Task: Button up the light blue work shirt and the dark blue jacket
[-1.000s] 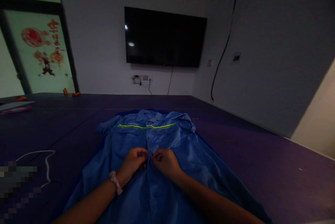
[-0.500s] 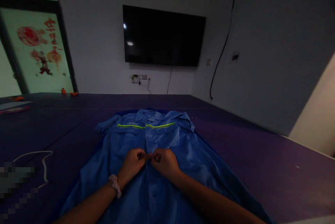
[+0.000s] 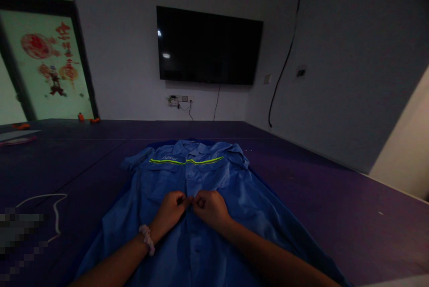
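Note:
A blue work shirt [image 3: 161,188] with yellow-green stripes across the chest lies spread out, its collar at the far end. Both hands meet at its front button placket, below the stripes. My left hand [image 3: 172,208], with a pale scrunchie [image 3: 146,238] on the wrist, is closed in a pinch on the placket edge. Fingertips almost touching it, my right hand [image 3: 211,206] is curled in a pinch on the same placket. Whether a button is between the fingers is hidden. A lower button [image 3: 196,248] shows nearer to me.
The shirt rests on a purple mat floor [image 3: 301,179]. At left lie a white cable [image 3: 56,211] and a blurred-out object. A television [image 3: 209,48] hangs on the far wall, and a black cable [image 3: 284,61] dangles at right. Small orange objects [image 3: 94,120] sit by the door.
Both hands stay at the same spot on the placket. Only the left fingertips shift very slightly; the shirt lies as before.

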Available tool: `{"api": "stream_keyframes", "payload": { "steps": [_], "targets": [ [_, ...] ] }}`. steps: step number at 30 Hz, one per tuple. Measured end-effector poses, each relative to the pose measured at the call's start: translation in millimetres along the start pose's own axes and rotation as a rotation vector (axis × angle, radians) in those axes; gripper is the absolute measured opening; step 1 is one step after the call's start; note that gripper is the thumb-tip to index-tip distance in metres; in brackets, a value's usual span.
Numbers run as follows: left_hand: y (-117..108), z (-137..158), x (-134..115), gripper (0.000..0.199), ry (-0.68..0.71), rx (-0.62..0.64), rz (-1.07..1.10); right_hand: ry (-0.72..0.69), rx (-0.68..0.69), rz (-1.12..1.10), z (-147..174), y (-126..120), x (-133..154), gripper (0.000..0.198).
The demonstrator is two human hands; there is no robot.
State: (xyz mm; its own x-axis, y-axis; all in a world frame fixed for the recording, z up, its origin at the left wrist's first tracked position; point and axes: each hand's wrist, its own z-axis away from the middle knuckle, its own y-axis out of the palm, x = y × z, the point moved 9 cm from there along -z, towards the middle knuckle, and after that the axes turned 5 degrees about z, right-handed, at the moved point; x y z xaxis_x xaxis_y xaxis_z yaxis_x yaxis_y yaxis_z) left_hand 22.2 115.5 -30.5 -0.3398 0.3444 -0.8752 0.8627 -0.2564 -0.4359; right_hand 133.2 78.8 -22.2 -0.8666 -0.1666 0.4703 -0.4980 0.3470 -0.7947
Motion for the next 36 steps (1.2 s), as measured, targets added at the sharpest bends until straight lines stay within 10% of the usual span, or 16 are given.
{"api": "stream_keyframes", "payload": {
  "steps": [36],
  "targets": [
    [2.1,1.4,4.6,0.051,-0.069,0.012,0.077,-0.05,0.004,-0.014,-0.3,1.8,3.1,0.012]
  ]
}}
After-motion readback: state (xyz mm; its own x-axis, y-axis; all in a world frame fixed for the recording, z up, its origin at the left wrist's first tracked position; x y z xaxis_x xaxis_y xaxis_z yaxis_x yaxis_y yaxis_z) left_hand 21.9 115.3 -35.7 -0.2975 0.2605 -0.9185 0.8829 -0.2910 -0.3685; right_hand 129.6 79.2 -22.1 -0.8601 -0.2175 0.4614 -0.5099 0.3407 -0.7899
